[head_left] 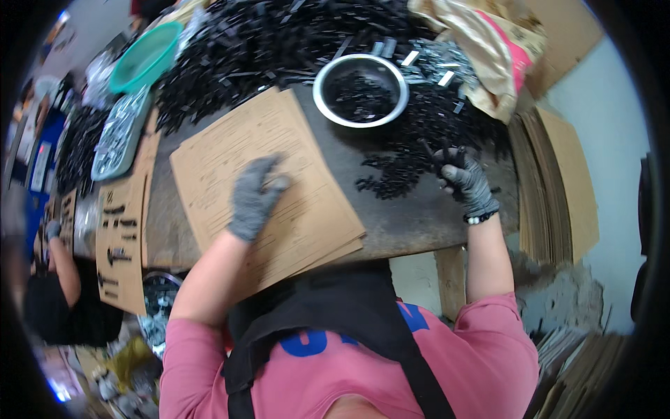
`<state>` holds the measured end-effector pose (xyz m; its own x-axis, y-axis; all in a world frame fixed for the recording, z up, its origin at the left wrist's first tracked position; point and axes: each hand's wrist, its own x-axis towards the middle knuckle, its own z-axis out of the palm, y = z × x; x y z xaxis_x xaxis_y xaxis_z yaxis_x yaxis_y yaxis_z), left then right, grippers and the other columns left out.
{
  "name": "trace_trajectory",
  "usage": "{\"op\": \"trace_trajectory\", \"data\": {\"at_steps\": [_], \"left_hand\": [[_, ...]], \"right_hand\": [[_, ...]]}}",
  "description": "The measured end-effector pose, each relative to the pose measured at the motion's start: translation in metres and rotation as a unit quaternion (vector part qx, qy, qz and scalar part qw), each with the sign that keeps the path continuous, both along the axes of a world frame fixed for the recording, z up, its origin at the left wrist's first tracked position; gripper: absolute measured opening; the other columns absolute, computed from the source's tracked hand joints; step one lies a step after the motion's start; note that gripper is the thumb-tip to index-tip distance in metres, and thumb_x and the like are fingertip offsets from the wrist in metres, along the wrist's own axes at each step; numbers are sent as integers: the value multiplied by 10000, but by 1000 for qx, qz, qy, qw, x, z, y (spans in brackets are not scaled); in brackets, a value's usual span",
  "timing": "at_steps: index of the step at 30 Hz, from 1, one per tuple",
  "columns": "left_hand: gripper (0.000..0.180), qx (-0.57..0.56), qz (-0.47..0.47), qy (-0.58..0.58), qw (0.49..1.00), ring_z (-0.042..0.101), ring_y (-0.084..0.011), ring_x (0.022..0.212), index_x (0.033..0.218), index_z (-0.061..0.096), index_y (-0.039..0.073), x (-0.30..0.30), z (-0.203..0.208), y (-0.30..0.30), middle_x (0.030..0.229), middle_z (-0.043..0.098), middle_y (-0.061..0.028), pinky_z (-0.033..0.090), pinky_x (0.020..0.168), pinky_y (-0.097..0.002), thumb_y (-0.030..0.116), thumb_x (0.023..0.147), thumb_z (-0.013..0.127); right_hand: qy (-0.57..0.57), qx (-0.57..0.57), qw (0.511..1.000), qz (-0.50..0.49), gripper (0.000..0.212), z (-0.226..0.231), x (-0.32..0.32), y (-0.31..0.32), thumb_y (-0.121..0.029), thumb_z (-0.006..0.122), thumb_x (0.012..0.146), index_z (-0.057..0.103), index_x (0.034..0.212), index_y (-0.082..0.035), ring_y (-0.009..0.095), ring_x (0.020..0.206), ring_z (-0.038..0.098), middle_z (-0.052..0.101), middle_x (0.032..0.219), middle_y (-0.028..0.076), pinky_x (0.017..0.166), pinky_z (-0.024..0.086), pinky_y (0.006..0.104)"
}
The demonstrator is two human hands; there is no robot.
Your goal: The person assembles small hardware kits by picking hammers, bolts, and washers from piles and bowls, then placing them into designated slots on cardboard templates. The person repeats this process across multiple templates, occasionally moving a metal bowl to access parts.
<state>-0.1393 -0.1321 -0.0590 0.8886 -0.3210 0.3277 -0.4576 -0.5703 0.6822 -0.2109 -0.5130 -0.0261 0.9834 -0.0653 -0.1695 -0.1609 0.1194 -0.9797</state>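
My left hand (255, 197), in a grey glove, is over a stack of printed brown cardboard sheets (314, 202), its thumb and fingers apart and nothing in them. I cannot tell whether it touches the top sheet. To the right, my right hand (472, 187), gloved too, has its fingers curled around several small dark pieces at the near edge of a heap of small black parts (398, 171). Dark pieces partly hide those fingertips. Beyond the hands, a round metal bowl (401, 105) holds more of the black parts.
Long black pieces (230, 56) pile up at the back. A green basin (146, 56) and a pale tray of shiny metal pieces (105, 160) stand left, near a card bearing black parts (136, 244). Cardboard stacks (558, 188) line the right. Another person's gloved hand (53, 229) works far left.
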Motion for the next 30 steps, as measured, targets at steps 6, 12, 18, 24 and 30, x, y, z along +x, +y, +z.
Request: {"op": "trace_trajectory", "data": {"at_steps": [6,12,18,24,30], "left_hand": [[386,-281,-88,296,909,547,-108,810,1142,517,36,-36,16,-45,966,584,-37,446,706,-241,284,851,575],[277,-432,61,322,840,554,-98,596,1050,514,63,-19,10,10,854,592,-52,416,448,-180,295,901,497],[264,-114,149,251,950,567,-108,606,1094,541,55,64,2,43,832,596,-51,457,509,-240,213,884,514],[252,184,95,72,976,578,-296,882,1036,620,87,100,-9,36,932,603,-157,451,814,-356,198,818,560],[268,193,38,88,977,566,-305,915,1030,623,107,108,-7,16,974,582,-152,451,818,-379,254,811,576]], "right_hand": [[21,77,959,270,360,-11,39,145,-238,656,754,566,1056,-63,68,657,476,557,779,-2,574,397,195],[-3,-155,948,277,310,-26,78,191,-259,646,776,607,991,-39,82,668,500,580,789,25,590,413,216],[-259,-587,734,224,215,-32,158,224,-179,598,789,622,988,-104,263,899,570,602,920,96,793,459,357],[-297,-677,644,197,222,-38,159,233,-144,525,803,602,1008,-109,249,917,572,585,978,84,781,477,363],[-309,-691,625,191,295,-50,132,219,-211,565,796,584,1071,-107,258,958,563,572,1080,97,790,471,363]]}}
